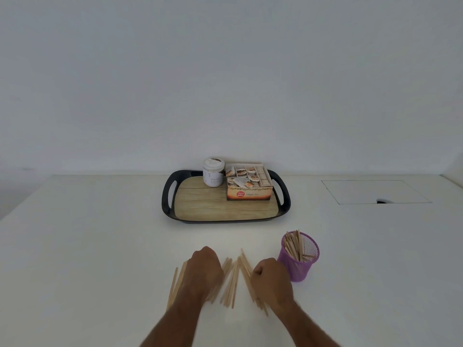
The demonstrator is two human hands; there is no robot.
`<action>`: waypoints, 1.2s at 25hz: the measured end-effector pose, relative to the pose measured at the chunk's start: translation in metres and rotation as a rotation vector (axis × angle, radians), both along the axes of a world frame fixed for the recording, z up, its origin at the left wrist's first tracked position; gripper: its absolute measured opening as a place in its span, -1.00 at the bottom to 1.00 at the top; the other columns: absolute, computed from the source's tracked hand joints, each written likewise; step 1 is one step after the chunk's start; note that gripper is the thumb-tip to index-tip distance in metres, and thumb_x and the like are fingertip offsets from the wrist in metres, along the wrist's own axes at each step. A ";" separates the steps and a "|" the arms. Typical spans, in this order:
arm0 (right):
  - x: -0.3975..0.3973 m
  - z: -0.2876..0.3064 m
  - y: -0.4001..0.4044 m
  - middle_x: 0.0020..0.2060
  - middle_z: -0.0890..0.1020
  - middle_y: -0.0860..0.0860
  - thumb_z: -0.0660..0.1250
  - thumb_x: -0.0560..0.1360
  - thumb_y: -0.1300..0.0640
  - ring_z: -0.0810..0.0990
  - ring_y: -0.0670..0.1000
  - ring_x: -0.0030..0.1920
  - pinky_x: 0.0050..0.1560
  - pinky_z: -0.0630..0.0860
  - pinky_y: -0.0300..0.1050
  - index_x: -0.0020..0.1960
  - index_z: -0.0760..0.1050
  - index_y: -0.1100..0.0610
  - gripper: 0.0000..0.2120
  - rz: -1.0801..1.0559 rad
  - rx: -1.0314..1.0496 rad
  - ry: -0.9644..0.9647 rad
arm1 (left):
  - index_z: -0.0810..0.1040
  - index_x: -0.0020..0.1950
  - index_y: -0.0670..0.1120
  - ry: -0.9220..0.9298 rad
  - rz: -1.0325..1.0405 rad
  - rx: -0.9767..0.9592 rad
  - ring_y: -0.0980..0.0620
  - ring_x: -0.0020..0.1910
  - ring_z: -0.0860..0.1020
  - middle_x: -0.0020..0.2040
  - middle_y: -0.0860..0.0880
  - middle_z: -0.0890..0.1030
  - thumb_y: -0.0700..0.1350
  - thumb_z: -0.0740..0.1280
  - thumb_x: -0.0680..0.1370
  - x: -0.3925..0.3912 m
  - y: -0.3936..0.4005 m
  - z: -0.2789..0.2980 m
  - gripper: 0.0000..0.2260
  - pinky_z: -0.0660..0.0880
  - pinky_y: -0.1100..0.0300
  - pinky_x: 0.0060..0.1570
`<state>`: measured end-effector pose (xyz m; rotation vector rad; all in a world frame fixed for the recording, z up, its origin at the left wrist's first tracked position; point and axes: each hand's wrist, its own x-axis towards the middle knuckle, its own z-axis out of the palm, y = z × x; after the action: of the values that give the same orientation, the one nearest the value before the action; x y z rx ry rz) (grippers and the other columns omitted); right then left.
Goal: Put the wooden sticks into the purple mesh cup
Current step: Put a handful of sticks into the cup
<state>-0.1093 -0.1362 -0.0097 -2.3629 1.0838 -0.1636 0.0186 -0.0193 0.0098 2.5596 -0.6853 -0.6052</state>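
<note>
Several wooden sticks (231, 284) lie spread on the white table near its front edge. My left hand (204, 270) is on the left part of the pile, fingers curled round a bundle of sticks (176, 284) that juts out to its left. My right hand (269, 279) is curled over the sticks on the right side of the pile and grips them. The purple mesh cup (299, 259) stands upright just right of my right hand, with several sticks (293, 244) leaning inside it.
A black tray (168, 196) with a wood-look floor sits at the back centre, holding a white jar (213, 172) and an open tea-bag box (249, 182). A rectangular hatch (375, 192) is set in the table at the back right.
</note>
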 end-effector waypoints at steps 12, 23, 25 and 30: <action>-0.022 0.058 -0.005 -0.37 0.63 -0.07 0.45 0.43 0.25 0.62 -0.15 -0.34 -0.27 0.62 -0.19 -0.16 0.52 0.02 -0.84 -0.101 0.063 -0.536 | 0.61 -0.22 -0.01 0.055 0.039 -0.400 0.13 -0.27 0.65 -0.25 0.07 0.66 -0.18 0.52 0.40 -0.008 -0.020 0.045 -0.88 0.63 0.14 -0.13; -0.062 0.100 -0.072 -0.35 0.65 -0.12 0.46 0.40 0.21 0.63 -0.13 -0.28 -0.25 0.55 -0.17 -0.18 0.55 0.10 -0.91 -0.297 -0.134 -0.556 | 0.63 -0.17 -0.07 0.261 0.003 -0.893 0.06 -0.25 0.67 -0.25 0.01 0.69 -0.28 0.52 0.42 -0.063 -0.089 0.074 -0.86 0.67 0.01 -0.11; -0.060 0.092 -0.077 -0.34 0.65 -0.08 0.46 0.39 0.20 0.63 -0.10 -0.29 -0.26 0.52 -0.19 -0.18 0.56 0.11 -0.92 -0.285 -0.126 -0.505 | 0.61 -0.19 -0.08 0.239 -0.017 -0.879 0.13 -0.25 0.66 -0.25 0.03 0.68 -0.30 0.51 0.42 -0.069 -0.095 0.070 -0.85 0.67 0.04 -0.11; -0.056 0.078 -0.082 -0.29 0.69 -0.06 0.48 0.40 0.06 0.65 -0.06 -0.25 -0.20 0.55 -0.17 -0.14 0.62 0.09 -0.88 -0.235 -0.096 -0.386 | 0.66 -0.10 -0.06 0.226 -0.095 -0.767 0.16 -0.16 0.67 -0.17 0.06 0.71 -0.28 0.50 0.43 -0.076 -0.100 0.058 -0.86 0.65 0.11 0.00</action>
<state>-0.1651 -0.2181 0.0686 -2.1537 1.1726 -0.7390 -0.0572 -0.1194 0.0676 1.7328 -0.7736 -0.5183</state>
